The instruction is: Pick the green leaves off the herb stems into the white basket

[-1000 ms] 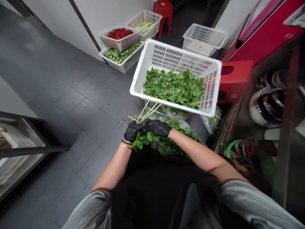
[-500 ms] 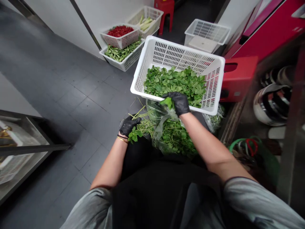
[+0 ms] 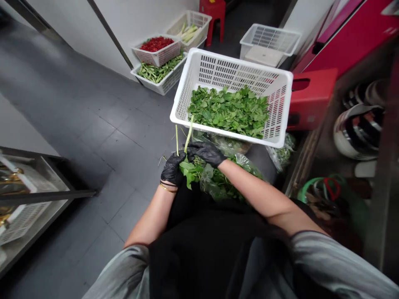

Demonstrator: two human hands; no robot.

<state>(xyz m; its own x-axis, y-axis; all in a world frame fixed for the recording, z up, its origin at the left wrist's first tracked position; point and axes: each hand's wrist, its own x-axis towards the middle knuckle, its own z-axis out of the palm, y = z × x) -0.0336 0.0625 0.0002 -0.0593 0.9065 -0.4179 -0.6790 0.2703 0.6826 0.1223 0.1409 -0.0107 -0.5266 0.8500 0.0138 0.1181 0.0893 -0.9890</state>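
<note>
My left hand [image 3: 173, 169], in a black glove, is closed round a leafy green sprig. The sprig's pale stems [image 3: 189, 136] point up toward the basket and its leaves [image 3: 190, 172] hang below the fingers. From the right, my right hand [image 3: 208, 153], gloved in black too, meets it with its fingertips pinched at the thick stem. Just beyond both hands stands a white slotted basket [image 3: 230, 134] with a layer of picked green leaves [image 3: 227, 109]. Under my right forearm, a clear plastic bag [image 3: 212, 182] of greens is partly hidden.
Farther off are white baskets of red chillies [image 3: 156, 44], cut green pieces [image 3: 156, 73] and pale stalks [image 3: 188, 32]. A white basket [image 3: 268, 41] stands behind. A red stool [image 3: 313, 97] is at right, metal shelving [image 3: 46, 195] at left, and grey tiled floor [image 3: 118, 137] between.
My right hand has come back from the basket's near edge to my left hand, and no longer has the loose leaves. My left hand has shifted slightly right, with stems now upright.
</note>
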